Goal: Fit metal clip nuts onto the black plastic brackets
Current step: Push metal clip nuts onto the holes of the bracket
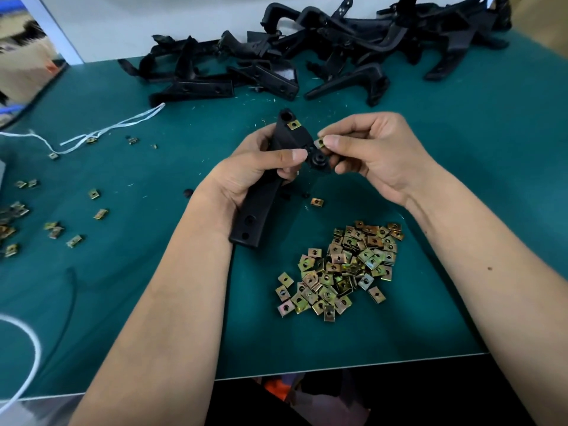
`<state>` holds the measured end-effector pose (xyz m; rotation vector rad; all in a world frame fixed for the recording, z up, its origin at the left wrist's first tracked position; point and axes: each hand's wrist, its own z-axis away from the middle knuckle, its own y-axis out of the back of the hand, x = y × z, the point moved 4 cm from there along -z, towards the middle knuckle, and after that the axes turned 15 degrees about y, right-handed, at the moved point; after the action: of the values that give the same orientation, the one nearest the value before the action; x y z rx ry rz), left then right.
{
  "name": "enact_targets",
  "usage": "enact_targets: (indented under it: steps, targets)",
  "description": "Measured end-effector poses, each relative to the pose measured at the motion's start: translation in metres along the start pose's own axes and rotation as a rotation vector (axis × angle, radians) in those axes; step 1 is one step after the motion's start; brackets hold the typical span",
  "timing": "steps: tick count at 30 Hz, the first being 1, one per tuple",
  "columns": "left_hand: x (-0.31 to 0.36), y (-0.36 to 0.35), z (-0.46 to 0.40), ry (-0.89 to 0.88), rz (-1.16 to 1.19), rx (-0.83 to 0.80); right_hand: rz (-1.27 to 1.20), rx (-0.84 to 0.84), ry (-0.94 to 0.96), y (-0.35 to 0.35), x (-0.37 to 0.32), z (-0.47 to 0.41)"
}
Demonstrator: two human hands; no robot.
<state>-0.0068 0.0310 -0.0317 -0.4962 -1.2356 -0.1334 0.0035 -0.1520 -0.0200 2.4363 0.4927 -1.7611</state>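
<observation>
Broadly, the green bench mat (461, 186) fills the view, and at twelve o'clock, along its far edge, lies a tangled heap of black plastic brackets (307, 56) waiting their turn. Nearer, at five o'clock from the hands, sits the main pile of clip nuts (341, 269), brassy squares heaped loosely; a thinner scatter of loose nuts (55, 229) lies out at nine o'clock beside a white cord (107, 129).

At the centre, the left hand (261, 170) is wrapped firmly around the bracket in hand (267, 182), fingers and thumb closed on its upper shaft, its long end pointing down toward six o'clock. One fitted nut (294, 124) already sits on the tab at the bracket's top, at twelve o'clock. The right hand (368, 149), coming in from three o'clock, pinches a second clip nut (320, 143) between thumb and forefinger, holding it right at the bracket's side tab just above a round boss.

The step in hand looks like seating this second nut. Whether it has started onto the tab edge cannot be told, since the fingertips hide the joint. The next move likely calls for lining the nut's open mouth with the tab edge and pushing it squarely until its hole meets the bracket's hole, while the left hand braces against the push.
</observation>
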Motion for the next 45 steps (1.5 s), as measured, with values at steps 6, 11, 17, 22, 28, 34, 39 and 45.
enact_targets:
  steps: [6, 11, 17, 22, 28, 34, 39, 45]
  targets:
    - [0.001, -0.001, 0.002, 0.007, -0.029, 0.026, 0.007, 0.011, -0.020, -0.002, -0.001, 0.001]
    - [0.002, -0.003, 0.003, -0.002, -0.018, 0.023, 0.001, 0.058, -0.042, -0.004, 0.000, 0.001]
    - [0.002, -0.002, 0.003, -0.003, -0.043, 0.043, 0.001, 0.065, -0.061, -0.003, 0.000, 0.002]
    - [0.000, 0.002, 0.001, 0.004, -0.062, 0.046, 0.002, 0.046, -0.084, -0.003, 0.001, 0.003]
    - [0.000, 0.000, 0.000, 0.019, -0.128, 0.113, 0.034, 0.022, -0.085, -0.001, 0.003, 0.004]
    - [0.000, -0.002, 0.002, 0.023, -0.110, 0.181, 0.058, 0.039, -0.077, -0.003, 0.007, 0.004]
    - [0.001, -0.004, -0.002, -0.021, 0.043, 0.294, -0.009, 0.102, -0.097, -0.006, 0.012, 0.002]
    - [0.002, -0.013, -0.006, -0.145, 0.163, 0.317, 0.367, 0.064, 0.096, -0.007, 0.008, 0.001]
